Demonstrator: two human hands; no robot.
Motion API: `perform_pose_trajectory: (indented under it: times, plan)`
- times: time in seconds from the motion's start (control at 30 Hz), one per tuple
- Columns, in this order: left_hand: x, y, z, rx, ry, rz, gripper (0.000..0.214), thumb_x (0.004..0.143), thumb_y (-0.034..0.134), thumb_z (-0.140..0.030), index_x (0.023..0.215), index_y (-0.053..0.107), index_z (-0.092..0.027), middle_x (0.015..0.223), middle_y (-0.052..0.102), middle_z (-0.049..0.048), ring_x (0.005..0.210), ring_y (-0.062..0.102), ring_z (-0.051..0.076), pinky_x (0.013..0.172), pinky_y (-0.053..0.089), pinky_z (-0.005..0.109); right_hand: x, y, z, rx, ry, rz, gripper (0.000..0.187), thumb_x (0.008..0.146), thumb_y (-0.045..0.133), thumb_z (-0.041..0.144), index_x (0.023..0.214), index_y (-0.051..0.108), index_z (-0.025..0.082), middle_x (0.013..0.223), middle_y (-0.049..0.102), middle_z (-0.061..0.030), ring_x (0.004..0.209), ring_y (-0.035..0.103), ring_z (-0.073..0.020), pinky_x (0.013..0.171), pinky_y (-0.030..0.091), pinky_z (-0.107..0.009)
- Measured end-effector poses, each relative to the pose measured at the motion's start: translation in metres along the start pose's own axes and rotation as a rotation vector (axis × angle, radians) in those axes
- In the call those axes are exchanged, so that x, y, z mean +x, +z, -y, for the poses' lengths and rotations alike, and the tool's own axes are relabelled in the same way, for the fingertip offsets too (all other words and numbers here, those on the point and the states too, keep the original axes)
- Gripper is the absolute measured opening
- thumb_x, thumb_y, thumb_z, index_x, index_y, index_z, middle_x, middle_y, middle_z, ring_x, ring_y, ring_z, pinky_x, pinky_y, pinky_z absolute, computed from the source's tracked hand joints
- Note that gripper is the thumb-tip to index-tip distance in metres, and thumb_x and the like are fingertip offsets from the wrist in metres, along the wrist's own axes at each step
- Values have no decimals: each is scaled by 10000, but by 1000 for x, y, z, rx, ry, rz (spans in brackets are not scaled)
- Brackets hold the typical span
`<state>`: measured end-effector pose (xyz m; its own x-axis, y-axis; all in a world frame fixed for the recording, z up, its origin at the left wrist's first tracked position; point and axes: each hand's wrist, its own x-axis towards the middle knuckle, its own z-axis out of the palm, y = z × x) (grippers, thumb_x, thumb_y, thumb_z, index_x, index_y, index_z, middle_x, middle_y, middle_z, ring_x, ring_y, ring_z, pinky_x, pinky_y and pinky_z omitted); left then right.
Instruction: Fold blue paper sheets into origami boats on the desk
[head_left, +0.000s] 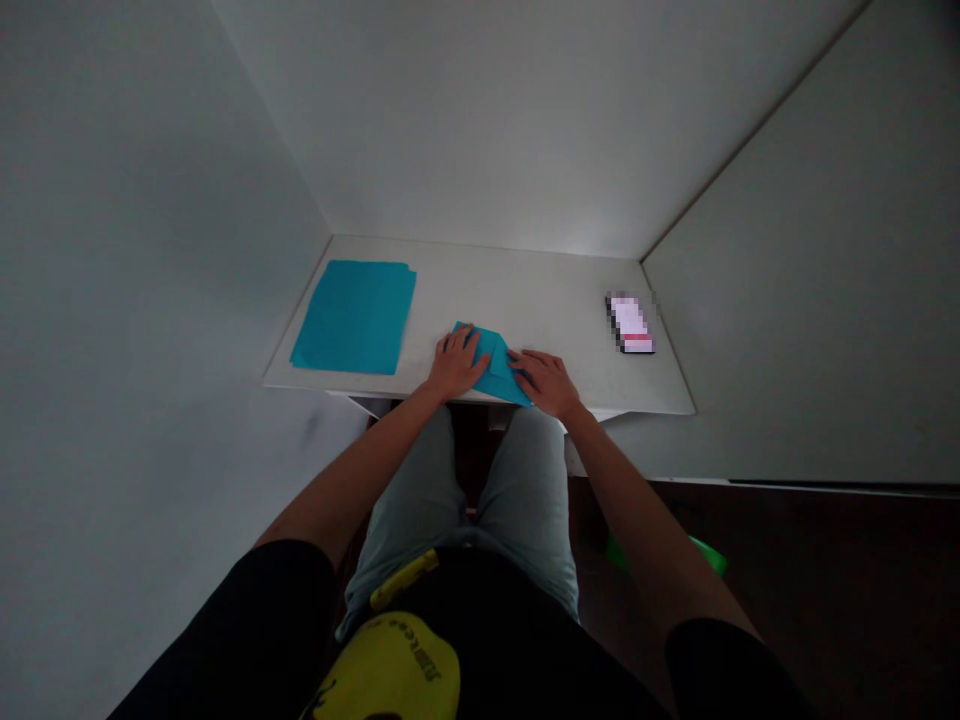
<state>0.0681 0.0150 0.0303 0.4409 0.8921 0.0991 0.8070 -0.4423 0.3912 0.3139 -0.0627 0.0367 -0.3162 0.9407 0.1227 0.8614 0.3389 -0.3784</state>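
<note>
A folded sheet of blue paper (495, 358) lies near the front edge of the white table, its lower corner reaching that edge. My left hand (456, 365) rests on the paper's left part with fingers stretched and somewhat apart. On the right side, my right hand (544, 380) touches the paper with its fingertips, fingers extended. Neither hand is wrapped around the paper. Parts of the sheet are covered by both hands. To the left lies a stack of flat blue paper sheets (356, 318).
The white table (517, 275) stands against walls at the back and both sides. A phone (631, 323), its screen pixelated, lies on the right. My legs (525, 490) are beneath the front edge. Something green (709, 556) is on the dark floor at the right.
</note>
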Motion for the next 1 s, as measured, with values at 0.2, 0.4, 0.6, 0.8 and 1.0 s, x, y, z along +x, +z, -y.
perform_pose_trajectory:
  times: [0.2,0.4,0.6,0.8,1.0]
  plan:
    - [32,-28,22,61,-147,29,772,930,682,-590,1539,515,-147,1641,478,234,1511,432,433,1242,371,611,0,-2,-1,-68,-80,62,465,1088,448,301,1486,677,379,1696,507,43,1537,471,-303,1225,349,-533]
    - [51,-47,26,77,-173,114,608,778,871,-591,1175,678,-174,1433,594,212,1387,529,432,1166,455,586,0,-1,0,-76,-70,61,421,1105,464,351,1454,700,366,1697,508,33,1534,466,-304,1226,346,-536]
    - [59,-51,25,-175,-212,151,573,796,875,-408,1264,635,-180,1256,731,146,1135,693,302,1034,570,458,-1,-1,0,-67,-76,21,389,1118,487,442,1424,713,363,1688,522,26,1524,478,-311,1218,360,-535]
    - [18,-36,8,-309,95,149,555,995,635,-513,1437,626,-178,1469,694,132,1348,658,287,1188,503,419,0,-1,1,-57,-56,38,396,1115,487,426,1438,706,360,1692,516,16,1529,475,-321,1218,360,-546]
    - [-29,-9,-7,0,307,181,778,1066,496,-573,1682,389,-111,1783,319,175,1694,208,335,1392,160,530,0,1,1,-46,-58,19,394,1116,478,409,1423,716,347,1689,519,13,1521,485,-320,1216,365,-548]
